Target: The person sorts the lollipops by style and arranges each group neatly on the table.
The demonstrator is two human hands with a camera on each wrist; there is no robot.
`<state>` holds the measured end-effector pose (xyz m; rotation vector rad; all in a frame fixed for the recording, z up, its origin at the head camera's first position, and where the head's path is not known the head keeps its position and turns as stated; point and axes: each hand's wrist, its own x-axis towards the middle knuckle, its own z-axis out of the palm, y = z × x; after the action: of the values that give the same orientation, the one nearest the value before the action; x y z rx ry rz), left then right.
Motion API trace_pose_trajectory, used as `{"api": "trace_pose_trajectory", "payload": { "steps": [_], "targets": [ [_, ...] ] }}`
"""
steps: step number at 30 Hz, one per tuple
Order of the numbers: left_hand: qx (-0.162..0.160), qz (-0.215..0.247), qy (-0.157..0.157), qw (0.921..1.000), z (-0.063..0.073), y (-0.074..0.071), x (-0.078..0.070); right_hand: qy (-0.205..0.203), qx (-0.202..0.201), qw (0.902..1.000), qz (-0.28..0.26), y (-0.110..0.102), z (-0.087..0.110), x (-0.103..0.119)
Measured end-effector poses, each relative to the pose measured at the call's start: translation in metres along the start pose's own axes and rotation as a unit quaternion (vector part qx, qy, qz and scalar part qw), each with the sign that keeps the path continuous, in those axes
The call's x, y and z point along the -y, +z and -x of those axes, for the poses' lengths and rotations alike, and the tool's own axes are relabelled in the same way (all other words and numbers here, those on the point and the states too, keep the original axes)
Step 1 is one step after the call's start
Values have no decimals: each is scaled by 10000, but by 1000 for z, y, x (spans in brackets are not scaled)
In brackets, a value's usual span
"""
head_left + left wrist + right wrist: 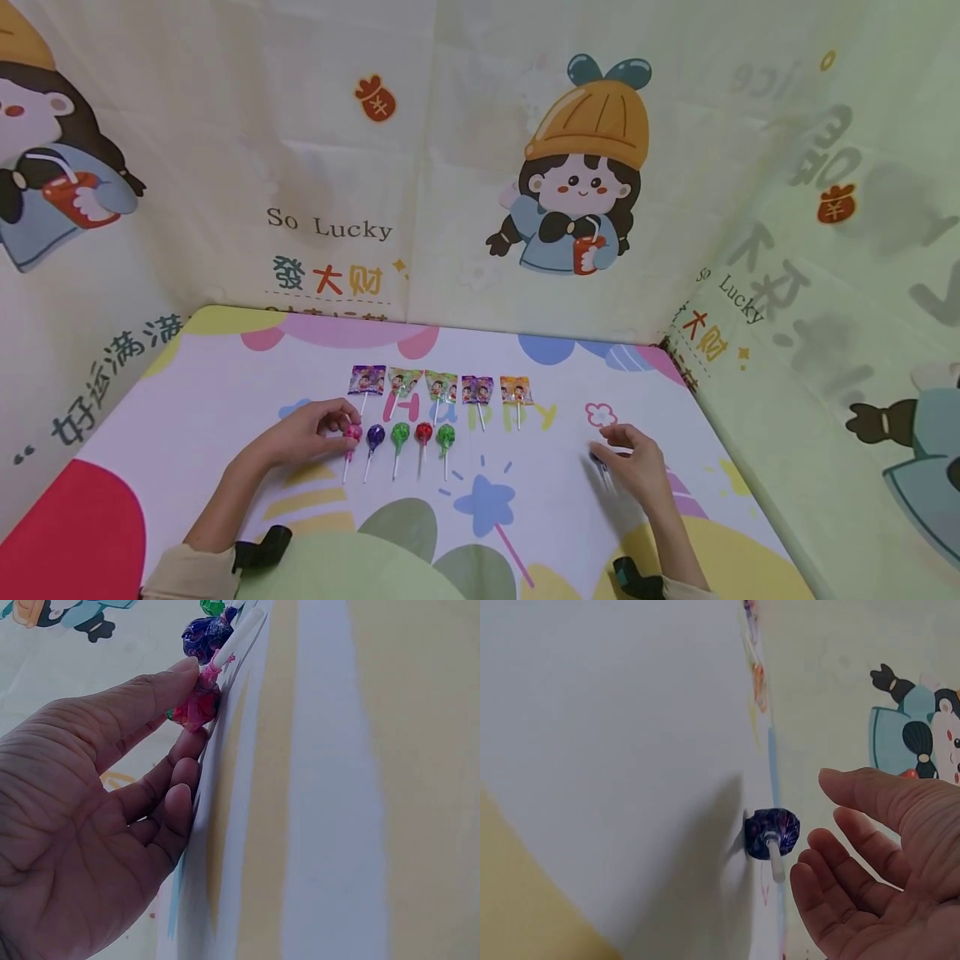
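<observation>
In the head view my left hand (318, 433) is at the left end of a row of round wrapped lollipops. Its thumb and finger pinch the head of a pink lollipop (196, 709), whose white stick points away from the palm. Next to that one lies a purple lollipop (376, 435), then a green lollipop (401, 432), a red lollipop (423, 432) and another green lollipop (446, 437). Off to the right, my right hand (633, 462) has relaxed, parted fingers beside a dark purple lollipop (771, 834); a gap shows between fingertips and candy in the right wrist view.
Behind the round lollipops runs a second row of flat-wrapped lollipops: a purple packet (367, 380), green packets (442, 386), another purple packet (477, 389) and an orange packet (516, 389). The patterned table cover (540, 500) meets printed cloth walls (450, 167) at the back and sides.
</observation>
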<state>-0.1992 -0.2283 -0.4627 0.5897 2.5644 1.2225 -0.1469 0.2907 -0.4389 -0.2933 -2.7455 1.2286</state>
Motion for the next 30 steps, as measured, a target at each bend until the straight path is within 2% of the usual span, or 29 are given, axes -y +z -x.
{"api": "trace_pose_trajectory", "payload": {
  "steps": [10, 18, 30],
  "targets": [
    [3, 3, 5, 10000, -1, 0, 0, -154, 96, 9998, 65, 0, -1, -10],
    [3, -2, 1, 10000, -2, 0, 1, -229, 367, 9991, 20, 2, -2, -11],
    [39, 15, -43, 10000, -1, 1, 1, -267, 397, 9988, 53, 5, 0, -15]
  ]
}}
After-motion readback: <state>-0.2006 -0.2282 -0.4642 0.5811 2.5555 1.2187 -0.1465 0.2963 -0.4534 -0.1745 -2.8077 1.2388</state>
